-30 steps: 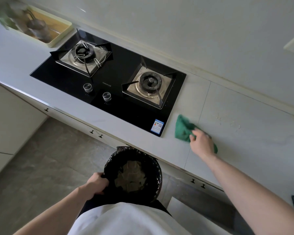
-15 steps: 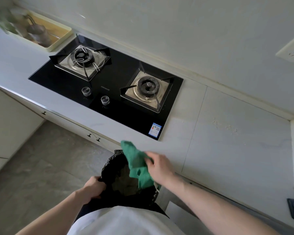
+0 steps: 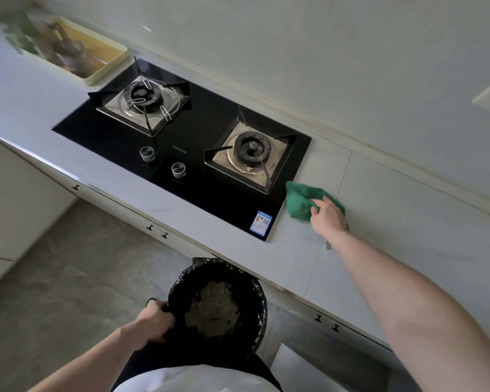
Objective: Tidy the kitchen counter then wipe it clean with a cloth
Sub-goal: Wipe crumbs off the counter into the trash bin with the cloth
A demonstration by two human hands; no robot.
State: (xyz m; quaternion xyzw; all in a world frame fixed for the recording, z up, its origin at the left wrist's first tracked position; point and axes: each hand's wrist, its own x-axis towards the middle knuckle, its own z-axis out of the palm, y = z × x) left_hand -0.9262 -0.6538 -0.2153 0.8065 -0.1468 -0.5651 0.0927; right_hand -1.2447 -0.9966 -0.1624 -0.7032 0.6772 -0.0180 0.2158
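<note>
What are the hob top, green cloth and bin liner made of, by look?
Hob top: likely black tempered glass, glossy, with sharp reflections and a flat edge.
Green cloth: soft fuzzy fabric, maybe microfibre; it bunches under the right hand.
Bin liner: thin black plastic film, crinkled and shiny, gripped by the left hand.

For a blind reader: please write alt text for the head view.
A person's right hand presses a green cloth onto the grey counter beside a black two-burner stove. Their left hand grips a black-lined bin below the counter's edge.
</note>
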